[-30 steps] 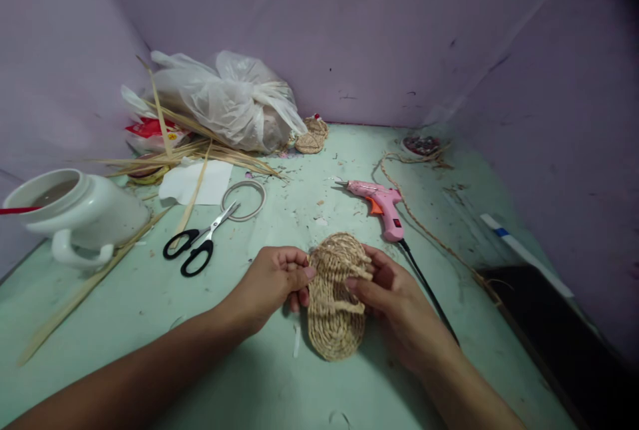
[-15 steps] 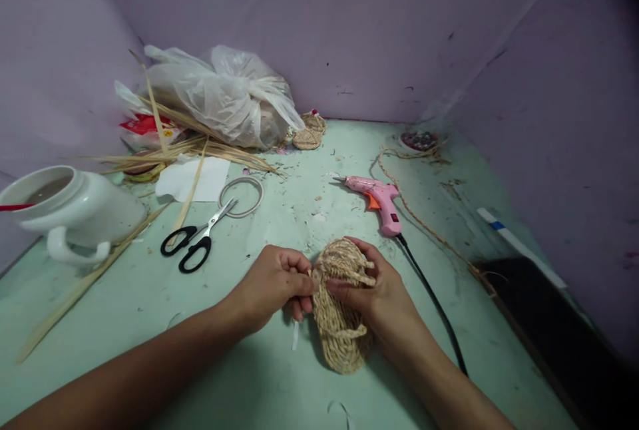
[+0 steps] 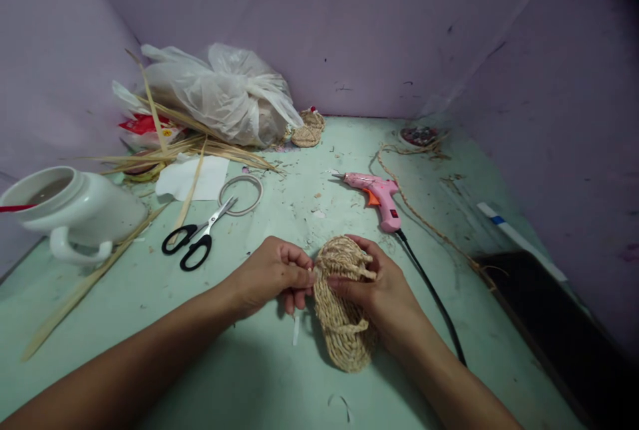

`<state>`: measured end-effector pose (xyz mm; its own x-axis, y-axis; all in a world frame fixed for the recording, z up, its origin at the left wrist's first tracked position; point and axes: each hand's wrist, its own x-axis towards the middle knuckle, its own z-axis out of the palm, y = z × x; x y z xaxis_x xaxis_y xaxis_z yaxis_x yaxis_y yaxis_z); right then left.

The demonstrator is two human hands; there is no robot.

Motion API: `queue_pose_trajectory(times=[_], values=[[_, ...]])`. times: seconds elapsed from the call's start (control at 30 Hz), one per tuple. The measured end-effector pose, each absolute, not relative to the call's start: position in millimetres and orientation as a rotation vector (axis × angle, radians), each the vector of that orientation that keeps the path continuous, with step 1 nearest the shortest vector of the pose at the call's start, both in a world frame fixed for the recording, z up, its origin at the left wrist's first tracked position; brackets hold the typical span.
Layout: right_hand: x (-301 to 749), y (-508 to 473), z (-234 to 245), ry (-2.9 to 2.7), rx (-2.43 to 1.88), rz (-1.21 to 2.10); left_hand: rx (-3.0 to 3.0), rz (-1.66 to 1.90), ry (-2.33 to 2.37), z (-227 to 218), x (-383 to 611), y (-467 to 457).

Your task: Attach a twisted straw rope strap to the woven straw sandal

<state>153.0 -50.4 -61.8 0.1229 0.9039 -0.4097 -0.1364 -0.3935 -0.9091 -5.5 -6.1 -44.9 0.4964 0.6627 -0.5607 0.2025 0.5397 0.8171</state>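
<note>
A small slipper woven from braided straw (image 3: 344, 343) is held just above or on the table, its sole upright-long in view with strap ends jutting to the right. My right hand (image 3: 382, 283) wraps its right side, thumb pressed across the front and fingers behind. Thumb and forefinger of my left hand (image 3: 287, 273) pinch at the slipper's upper left edge; the exact bit between the fingertips is hidden. A narrow white strip (image 3: 295, 330) lies below the left fingers.
Beyond the hands lie a pink glue gun (image 3: 382, 197) with a black cord, black-handled scissors (image 3: 197, 243) and a tape ring (image 3: 241, 194). A white mug (image 3: 94, 207) stands at left. Straw strips, a plastic bag (image 3: 214, 97) and finished woven pieces (image 3: 308, 129) sit behind; a dark panel (image 3: 539, 323) is right.
Both hands keep their hold on the slipper. The left fingers have shifted slightly upward along its edge, and the slipper has tilted a little.
</note>
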Motion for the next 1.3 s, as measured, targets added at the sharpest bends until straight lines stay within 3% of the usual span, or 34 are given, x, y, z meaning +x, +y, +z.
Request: queue_pose_trajectory(times=[0.73,0.97,1.3], values=[[158.5,-52.6,-54.7,-1.070,-1.526,1.371,1.068,0.285,1.139,-46.2,-4.8,-7.7],[175.8,-59.4,-52.0,-1.593,-1.664,0.552,1.075,0.256,1.156,-47.3,-3.8,-5.6],[147.9,-61.5,-57.8,-1.602,-1.716,0.767,1.133,0.247,1.166,-44.0,-3.1,-6.8]])
